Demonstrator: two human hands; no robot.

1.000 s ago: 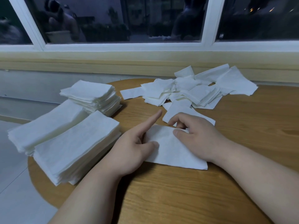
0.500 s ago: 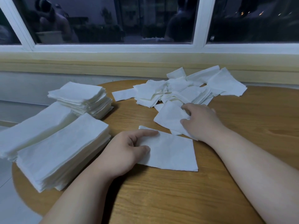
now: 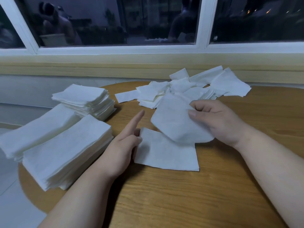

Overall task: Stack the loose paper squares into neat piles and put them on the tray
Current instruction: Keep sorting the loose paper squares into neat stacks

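Reference item: the flat paper square (image 3: 167,155) lying on the round wooden table (image 3: 197,195) directly in front of me.

1. Far left of the flat paper square, three neat stacks sit on the table's left edge: an outer stack (image 3: 36,129), a near stack (image 3: 65,150) touching it, and a back stack (image 3: 83,99) behind both. The outer stack overhangs the table rim.

2. Immediately left of the flat paper square, my left hand (image 3: 121,148) rests on the table. The index finger (image 3: 134,122) is straight and points away from me. The other fingers are folded. The thumb touches the square's left edge. I cannot tell whether this hand pinches the square or only touches it.

3. Above the flat paper square's far right corner, my right hand (image 3: 218,122) grasps a held paper square (image 3: 174,120), thumb on top and fingers curled behind. This sheet is lifted, bent, and overlaps the reference square.

4. Beyond the flat paper square, against the window sill, the loose heap (image 3: 189,89) of unsorted squares lies on the table, sheets overlapping at mixed angles.
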